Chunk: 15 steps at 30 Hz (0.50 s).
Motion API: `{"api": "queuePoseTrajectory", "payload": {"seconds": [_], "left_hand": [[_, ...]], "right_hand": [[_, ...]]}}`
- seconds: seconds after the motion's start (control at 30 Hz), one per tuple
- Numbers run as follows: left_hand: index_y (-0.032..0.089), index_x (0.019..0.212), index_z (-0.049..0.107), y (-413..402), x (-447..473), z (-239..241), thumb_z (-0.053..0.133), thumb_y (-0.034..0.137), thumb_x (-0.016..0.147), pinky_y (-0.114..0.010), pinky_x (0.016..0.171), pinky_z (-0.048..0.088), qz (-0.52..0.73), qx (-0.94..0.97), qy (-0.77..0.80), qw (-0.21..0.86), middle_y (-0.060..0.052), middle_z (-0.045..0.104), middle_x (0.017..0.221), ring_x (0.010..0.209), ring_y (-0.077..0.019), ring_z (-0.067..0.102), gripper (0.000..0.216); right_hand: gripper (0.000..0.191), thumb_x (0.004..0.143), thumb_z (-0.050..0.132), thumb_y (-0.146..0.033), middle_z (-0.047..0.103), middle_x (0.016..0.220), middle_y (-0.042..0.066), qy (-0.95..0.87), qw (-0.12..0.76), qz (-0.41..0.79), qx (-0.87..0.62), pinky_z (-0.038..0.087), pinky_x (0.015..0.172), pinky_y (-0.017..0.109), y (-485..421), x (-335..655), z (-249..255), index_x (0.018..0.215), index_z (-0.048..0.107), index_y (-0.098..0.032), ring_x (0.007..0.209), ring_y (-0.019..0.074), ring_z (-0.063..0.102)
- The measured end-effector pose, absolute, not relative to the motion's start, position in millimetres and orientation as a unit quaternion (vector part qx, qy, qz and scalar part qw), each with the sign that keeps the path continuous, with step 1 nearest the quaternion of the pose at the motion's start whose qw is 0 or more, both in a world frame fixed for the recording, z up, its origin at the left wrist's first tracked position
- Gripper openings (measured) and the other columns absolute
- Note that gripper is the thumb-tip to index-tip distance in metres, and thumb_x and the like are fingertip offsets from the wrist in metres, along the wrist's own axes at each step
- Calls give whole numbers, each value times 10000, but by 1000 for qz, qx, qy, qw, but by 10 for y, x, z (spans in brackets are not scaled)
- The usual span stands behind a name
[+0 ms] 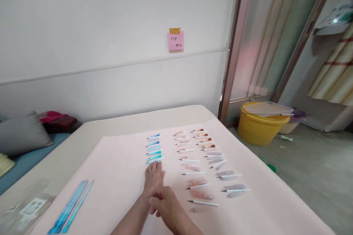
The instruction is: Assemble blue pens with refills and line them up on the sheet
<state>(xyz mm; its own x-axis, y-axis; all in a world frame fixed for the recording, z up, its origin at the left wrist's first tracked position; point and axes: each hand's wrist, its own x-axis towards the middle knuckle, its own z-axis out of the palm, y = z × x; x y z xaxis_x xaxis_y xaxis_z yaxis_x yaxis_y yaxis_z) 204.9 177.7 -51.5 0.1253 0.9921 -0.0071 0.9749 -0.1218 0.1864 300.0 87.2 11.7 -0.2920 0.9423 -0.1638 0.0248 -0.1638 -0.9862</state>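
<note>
My left hand (pixel 153 178) reaches forward over the pink sheet, fingers stretched and thumb apart. Its fingertips are at the near end of a column of blue and turquoise pens (pixel 153 157), by a white pen refill (pixel 158 159); touching or just above, I cannot tell. Curled closed beside my left wrist is my right hand (pixel 164 202); its palm side is hidden, so anything inside cannot be made out. To the right lie pink pens (pixel 202 194) and brown-topped pens (pixel 209 146), with white refills (pixel 202 203) on or beside them. Grey clear pens (pixel 234 187) lie nearer.
Long blue strips (pixel 73 205) lie at the front left beside a clear plastic bag (pixel 33 205). A pink note (pixel 175 41) is taped to the wall. A yellow bucket (pixel 256 128) stands on the floor right of the bed-like surface (pixel 176 115). A grey pillow (pixel 24 134) lies left.
</note>
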Motion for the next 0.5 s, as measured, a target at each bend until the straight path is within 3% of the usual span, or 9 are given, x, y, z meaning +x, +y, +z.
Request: {"api": "queuePoseTrajectory", "payload": {"seconds": [0.5], "left_hand": [[203,1161,523,1630,1935,-470,354,305,841,-354,958,282,73,767,632,80,-104,464,1251,1143,-233,402,376]], "right_hand": [[174,632,449,-115,559,510,-4,-516,388,610,-460,342,487,219,861,2982,188,590,611,-161,512,123,511]]}}
